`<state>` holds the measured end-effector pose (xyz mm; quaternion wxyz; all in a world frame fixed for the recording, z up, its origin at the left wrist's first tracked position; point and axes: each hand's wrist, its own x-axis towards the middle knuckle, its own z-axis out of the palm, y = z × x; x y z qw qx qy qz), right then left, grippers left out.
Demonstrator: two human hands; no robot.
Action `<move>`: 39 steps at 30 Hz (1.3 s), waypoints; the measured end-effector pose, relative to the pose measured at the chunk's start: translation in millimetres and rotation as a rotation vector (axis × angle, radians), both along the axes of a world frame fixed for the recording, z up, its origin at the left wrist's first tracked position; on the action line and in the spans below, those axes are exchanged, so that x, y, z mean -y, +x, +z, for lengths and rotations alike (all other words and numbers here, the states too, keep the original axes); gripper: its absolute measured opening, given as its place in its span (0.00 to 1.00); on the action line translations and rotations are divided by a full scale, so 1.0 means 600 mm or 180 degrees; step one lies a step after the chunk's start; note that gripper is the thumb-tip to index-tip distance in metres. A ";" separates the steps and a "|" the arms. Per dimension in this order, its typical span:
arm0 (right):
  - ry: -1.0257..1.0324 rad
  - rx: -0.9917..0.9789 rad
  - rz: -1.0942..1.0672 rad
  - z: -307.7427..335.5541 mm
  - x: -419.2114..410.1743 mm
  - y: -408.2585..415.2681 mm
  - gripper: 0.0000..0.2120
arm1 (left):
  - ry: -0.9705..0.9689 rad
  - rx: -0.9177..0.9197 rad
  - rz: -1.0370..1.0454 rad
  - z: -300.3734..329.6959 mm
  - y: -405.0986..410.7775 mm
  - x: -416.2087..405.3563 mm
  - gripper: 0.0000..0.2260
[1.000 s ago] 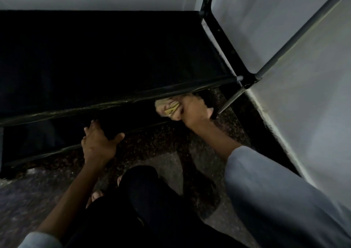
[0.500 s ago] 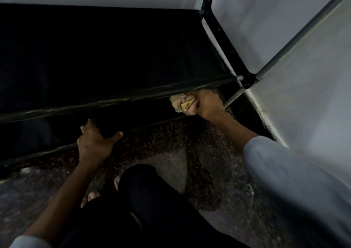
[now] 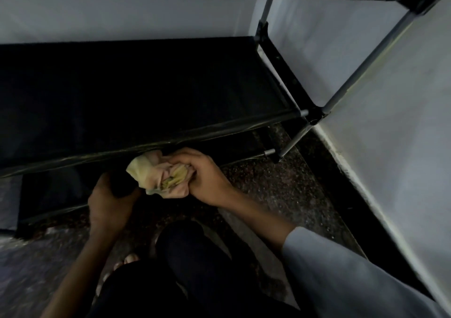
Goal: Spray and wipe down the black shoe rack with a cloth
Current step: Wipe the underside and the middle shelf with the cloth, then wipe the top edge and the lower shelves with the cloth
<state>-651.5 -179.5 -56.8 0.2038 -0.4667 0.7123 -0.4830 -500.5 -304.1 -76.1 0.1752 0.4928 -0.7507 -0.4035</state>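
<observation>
Wiping step, lowest tier: our right hand (image 3: 207, 178) fingers bunched the cloth (image 3: 158, 176); left hand (image 3: 109, 200) gripped something dark, unidentifiable. Next: press cloth along shoe rack (image 3: 146, 103) rail.

Right hand (image 3: 207, 178) grips cloth (image 3: 156, 176) beneath rack shelf (image 3: 146, 93).

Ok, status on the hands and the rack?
Right hand grips cloth under shelf edge. Left hand holds something dark, unclear what. Nothing blocking.
</observation>
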 end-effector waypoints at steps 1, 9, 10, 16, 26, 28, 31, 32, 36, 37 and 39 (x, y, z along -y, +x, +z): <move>-0.0083 0.0041 -0.0008 0.007 -0.009 0.000 0.16 | -0.0041 -0.0079 0.0048 0.006 0.010 0.002 0.23; -0.0449 0.0143 -0.0287 0.093 -0.121 -0.040 0.14 | 0.0493 -0.0203 0.0454 0.063 0.134 0.006 0.23; -0.0507 0.0139 -0.0361 0.109 -0.135 -0.043 0.15 | 0.0551 -0.0236 0.0514 0.077 0.149 0.003 0.25; -0.0932 0.0206 -0.0545 0.225 -0.213 -0.044 0.18 | 0.0507 -0.0454 0.0838 0.183 0.205 -0.014 0.26; -0.1663 0.0327 -0.0789 0.477 -0.252 0.012 0.15 | -0.0354 -0.1380 0.0521 0.445 0.193 -0.064 0.26; -0.1773 0.0374 -0.0720 0.525 -0.250 0.028 0.15 | -0.0545 -0.1554 0.0423 0.505 0.187 -0.082 0.25; -0.1927 0.0349 -0.0551 0.595 -0.245 0.055 0.14 | -0.0819 -0.1746 0.0230 0.589 0.177 -0.114 0.25; -0.1963 0.0316 -0.0508 0.618 -0.243 0.064 0.14 | -0.0924 -0.1771 0.0168 0.617 0.174 -0.126 0.26; -0.2022 0.0358 -0.0283 0.702 -0.240 0.097 0.16 | -0.1222 -0.1916 0.0066 0.712 0.166 -0.160 0.26; -0.2020 0.0380 -0.0230 0.721 -0.241 0.104 0.15 | -0.1266 -0.1942 0.0067 0.730 0.165 -0.165 0.26; -0.2021 0.0425 -0.0168 0.750 -0.241 0.115 0.14 | -0.1335 -0.1998 0.0083 0.759 0.163 -0.170 0.26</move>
